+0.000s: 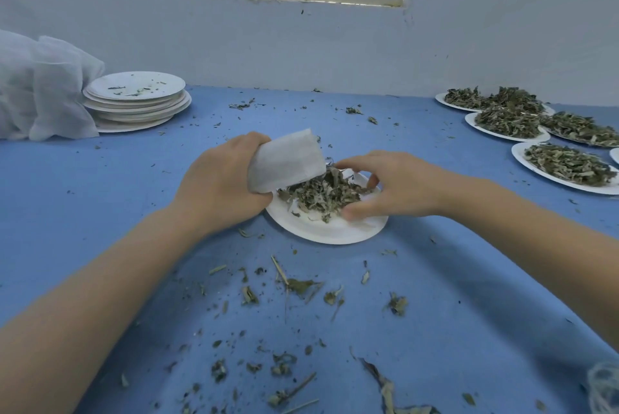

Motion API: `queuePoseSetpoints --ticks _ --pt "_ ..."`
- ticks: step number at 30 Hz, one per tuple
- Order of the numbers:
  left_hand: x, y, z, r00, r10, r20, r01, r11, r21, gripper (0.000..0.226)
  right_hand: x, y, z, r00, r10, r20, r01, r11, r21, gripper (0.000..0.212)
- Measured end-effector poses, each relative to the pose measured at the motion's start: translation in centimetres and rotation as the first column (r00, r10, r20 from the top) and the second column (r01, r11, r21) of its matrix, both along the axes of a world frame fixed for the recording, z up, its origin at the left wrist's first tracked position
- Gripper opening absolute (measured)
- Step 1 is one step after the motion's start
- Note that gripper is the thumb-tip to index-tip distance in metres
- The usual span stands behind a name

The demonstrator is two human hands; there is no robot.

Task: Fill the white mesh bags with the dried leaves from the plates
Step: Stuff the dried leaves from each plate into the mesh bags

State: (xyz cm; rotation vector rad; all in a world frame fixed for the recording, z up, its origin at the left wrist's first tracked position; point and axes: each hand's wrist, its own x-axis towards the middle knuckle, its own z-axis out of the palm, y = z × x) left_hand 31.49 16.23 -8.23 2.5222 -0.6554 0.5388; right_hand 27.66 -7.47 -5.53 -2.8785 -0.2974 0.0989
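One plate [321, 229] under the hands, about four heaped right [566, 169]; left hand [217, 182] grips white mesh bag [288, 162], right hand [392, 189] pinches crumpled leaves [318, 194].

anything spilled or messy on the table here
Yes. Dried leaf bits are scattered over the blue tablecloth, mostly in front of the plate being emptied, with a few behind it. They look spilled during bag filling.
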Motion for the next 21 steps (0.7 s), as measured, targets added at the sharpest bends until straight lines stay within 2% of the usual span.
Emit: queuePoseSetpoints --ticks 6,10,13,16,21 --pt "-0.1 0.1 -0.1 1.000 0.008 -0.008 -0.008 1.000 -0.022 0.053 0.4 0.7 -0.6 0.997 0.030 0.069 -0.034 0.997 0.063 0.041" --pt "0.0 0.1 -0.1 1.000 0.006 -0.011 -0.007 0.999 -0.041 0.052 0.3 0.7 -0.1 1.000 0.000 0.013 -0.003 0.981 0.195 0.050" --pt "-0.1 0.2 -0.1 1.000 0.007 -0.016 -0.007 0.999 -0.039 0.052 0.5 1.2 -0.1 1.000 0.011 0.003 -0.011 0.996 0.090 0.050" --pt "-0.2 0.1 -0.2 1.000 0.008 -0.024 -0.009 0.999 -0.048 0.051 0.6 1.5 -0.3 1.000 0.012 0.028 -0.014 0.998 0.062 0.034" --pt "-0.2 0.2 -0.1 1.000 0.003 -0.022 -0.004 1.000 -0.031 0.051 0.2 0.6 0.3 0.987 -0.060 0.148 0.025 0.973 0.227 0.014"
